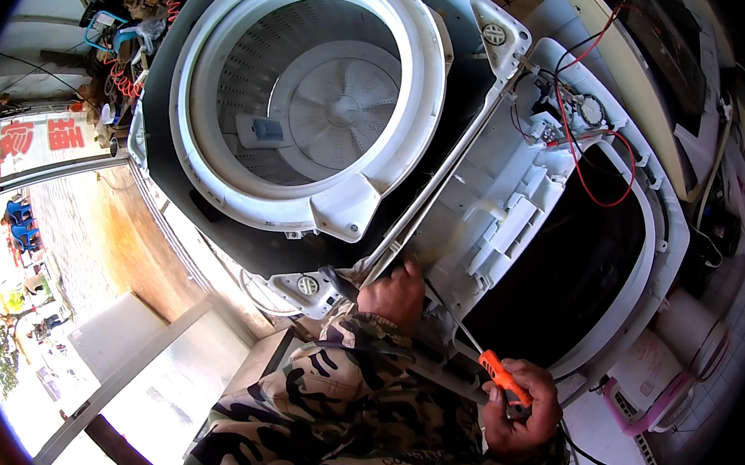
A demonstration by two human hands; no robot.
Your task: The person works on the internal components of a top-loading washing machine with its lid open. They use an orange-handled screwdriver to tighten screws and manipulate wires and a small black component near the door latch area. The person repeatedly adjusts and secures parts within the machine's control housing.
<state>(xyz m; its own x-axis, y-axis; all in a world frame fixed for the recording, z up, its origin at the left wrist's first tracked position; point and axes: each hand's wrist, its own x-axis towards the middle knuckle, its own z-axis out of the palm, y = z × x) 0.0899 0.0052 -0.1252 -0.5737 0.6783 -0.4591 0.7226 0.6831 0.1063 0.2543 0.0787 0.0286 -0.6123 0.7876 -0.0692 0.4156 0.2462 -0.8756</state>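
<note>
A top-load washing machine stands open in front of me, its white tub ring (185,116) and perforated drum in plain sight. Its white top cover (667,207) is tipped over to the right, underside showing, with red and black wires (568,118) at the far end. My right hand (525,409) grips the orange handle of a screwdriver (503,379). The thin shaft points up and left toward the cover's near left corner; its tip is hard to make out. My left hand (396,297) is closed at that corner, beside the cabinet's front edge, and its fingertips are hidden.
Another washing machine (667,56) with a dark lid stands at the right. Low at the right sits a white and pink appliance (647,381). Tools and coiled red cords (124,77) crowd the far left. A glass door frame (129,387) runs along the near left.
</note>
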